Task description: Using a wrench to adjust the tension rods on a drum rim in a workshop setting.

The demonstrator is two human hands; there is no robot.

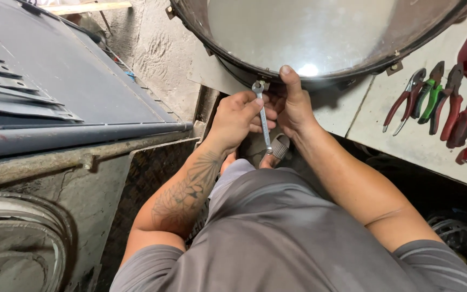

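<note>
In the head view, a small fastener at the near rim of the large stainless drum (309,32) appears to be in the course of being turned: a combination spanner (262,116) is set with its open end on a bracket at that rim, so a short, steady swing of the handle seems called for next. The left hand (236,116) is closed around the spanner's shank just below the rim, forearm raised from the knee. The right hand (293,103) is pressed against the rim beside the spanner head, thumb laid up over the edge, fingers curled beneath.
</note>
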